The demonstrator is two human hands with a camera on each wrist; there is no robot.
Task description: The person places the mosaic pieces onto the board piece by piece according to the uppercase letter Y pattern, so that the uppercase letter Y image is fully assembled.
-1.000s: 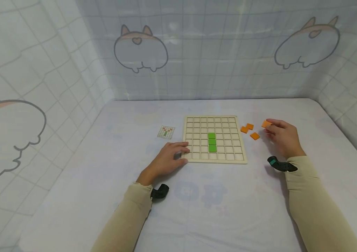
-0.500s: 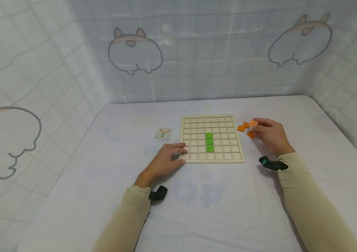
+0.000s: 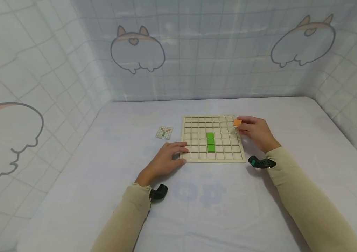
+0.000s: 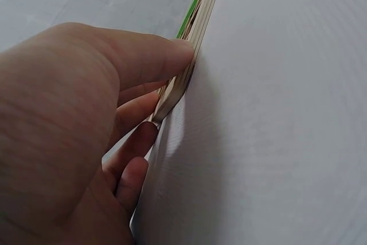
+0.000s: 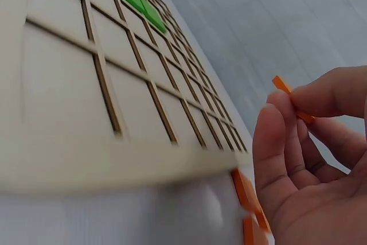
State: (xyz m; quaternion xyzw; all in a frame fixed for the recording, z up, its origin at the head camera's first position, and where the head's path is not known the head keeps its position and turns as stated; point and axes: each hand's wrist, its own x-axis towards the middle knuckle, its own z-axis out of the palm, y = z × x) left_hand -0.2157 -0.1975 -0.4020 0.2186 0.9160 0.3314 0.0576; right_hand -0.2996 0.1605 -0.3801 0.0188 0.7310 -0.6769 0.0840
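head view: the right hand (image 3: 255, 132) pinches a square orange tile (image 3: 237, 122) near the right edge of a gridded board (image 3: 194, 135). left wrist: the left hand (image 4: 74, 113), loosely spread, touches the board. right wrist: the tile looks thin, edge-on.

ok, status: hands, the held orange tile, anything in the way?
Right hand pinches orange tile. Tile raised, near far right corner of board. Left hand resting at near left corner. No obstruction seen between tile and board.

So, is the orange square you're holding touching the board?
Apart. The right wrist view shows space between the board and the orange square pinched in the right hand.
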